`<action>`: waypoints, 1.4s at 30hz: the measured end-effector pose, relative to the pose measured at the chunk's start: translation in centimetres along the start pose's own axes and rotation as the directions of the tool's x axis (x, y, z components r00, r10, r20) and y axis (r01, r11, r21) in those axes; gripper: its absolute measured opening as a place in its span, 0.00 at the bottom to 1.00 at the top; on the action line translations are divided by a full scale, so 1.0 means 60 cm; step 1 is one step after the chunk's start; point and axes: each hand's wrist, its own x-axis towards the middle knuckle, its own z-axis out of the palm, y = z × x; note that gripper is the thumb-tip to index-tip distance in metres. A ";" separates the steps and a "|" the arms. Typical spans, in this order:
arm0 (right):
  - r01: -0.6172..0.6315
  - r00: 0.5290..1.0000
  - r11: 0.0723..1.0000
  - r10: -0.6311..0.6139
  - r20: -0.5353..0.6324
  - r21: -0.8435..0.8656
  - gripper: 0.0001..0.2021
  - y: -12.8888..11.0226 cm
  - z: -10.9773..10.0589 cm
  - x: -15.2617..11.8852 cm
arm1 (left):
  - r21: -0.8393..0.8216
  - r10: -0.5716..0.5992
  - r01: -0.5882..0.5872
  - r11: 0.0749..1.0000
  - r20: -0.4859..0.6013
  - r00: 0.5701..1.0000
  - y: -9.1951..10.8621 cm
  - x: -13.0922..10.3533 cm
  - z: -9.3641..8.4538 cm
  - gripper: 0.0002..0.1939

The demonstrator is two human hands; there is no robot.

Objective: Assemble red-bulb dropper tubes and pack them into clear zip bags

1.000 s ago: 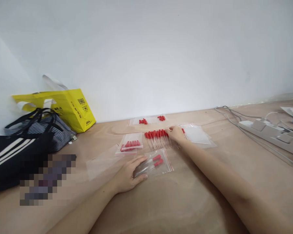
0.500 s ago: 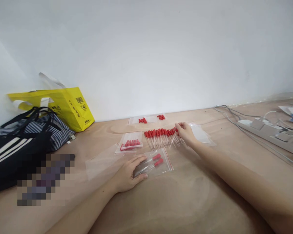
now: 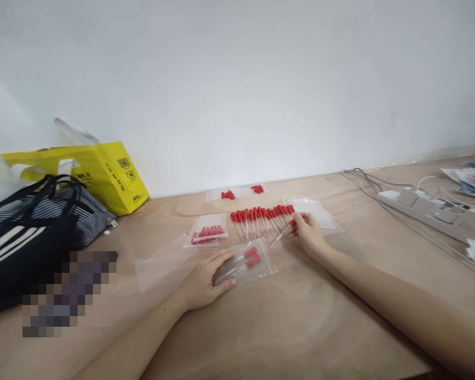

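While pinching a red-bulbed dropper (image 3: 281, 236) between the closed fingers of the right hand (image 3: 311, 232), rests the left hand (image 3: 206, 279) on a clear zip bag (image 3: 264, 268), with thumb and fingers spread apart and laid over the plastic. Holds the pinched dropper just before the right end of a dropper row (image 3: 260, 213), with clear stem slanting toward the near left. Can see two droppers (image 3: 253, 260) inside the zip bag, with bulbs toward the red-lined edge. Has a small bag stack (image 3: 211, 222), with more red showing through, beyond the left hand, and flat clear bags (image 3: 316, 214) just behind the right. Sees two red bulb clusters (image 3: 228, 195) on or in clear plastic (image 3: 214, 197) near the wall (image 3: 261, 105). Has a power strip (image 3: 423, 211) at far right on the wooden counter (image 3: 309, 327), plus a yellow bag (image 3: 114, 171) and a striped black bag (image 3: 24, 269) at left.
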 end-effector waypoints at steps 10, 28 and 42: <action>-0.198 0.970 0.972 0.176 0.167 0.127 0.06 0.007 0.023 -0.035 | -0.009 0.001 -0.002 1.000 -0.021 1.000 0.000 0.002 0.000 0.27; -0.020 0.747 0.945 0.231 0.623 -0.326 0.10 0.018 0.037 -0.067 | -0.042 0.006 -0.007 0.999 -0.018 1.000 0.005 0.001 -0.003 0.27; 0.199 0.783 0.854 0.156 0.602 -0.481 0.09 0.002 0.032 -0.022 | -0.031 -0.005 0.005 1.000 -0.007 1.000 0.003 -0.001 -0.003 0.27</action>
